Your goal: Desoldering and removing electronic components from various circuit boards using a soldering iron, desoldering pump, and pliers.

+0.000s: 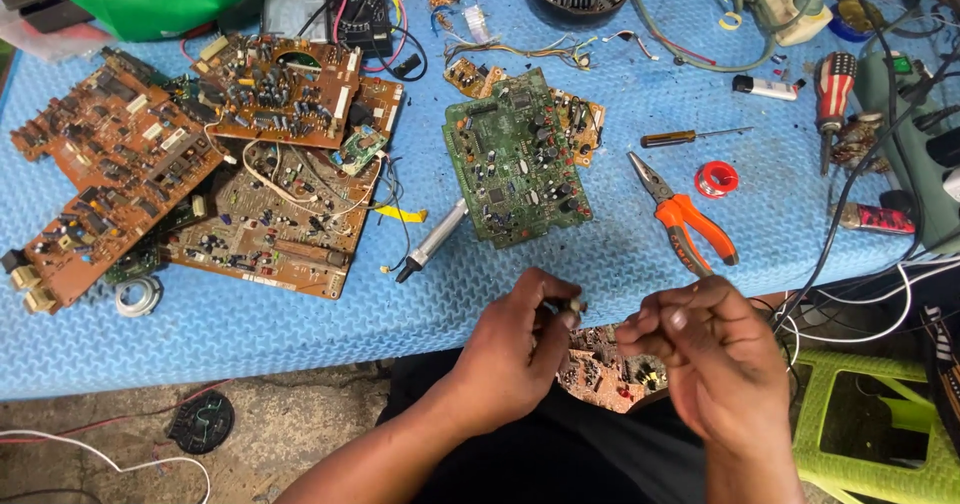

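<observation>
My left hand hovers just off the front edge of the blue mat, its fingertips pinched on a small pale component. My right hand is beside it with fingers curled, pinching something thin and hard to make out. A brown circuit board rests on my lap below and between both hands. A green circuit board lies on the mat just beyond the hands.
Several brown circuit boards are piled at the left. Orange-handled pliers, a small screwdriver, a red solder spool and a soldering iron lie on the mat. A green stool stands at the right.
</observation>
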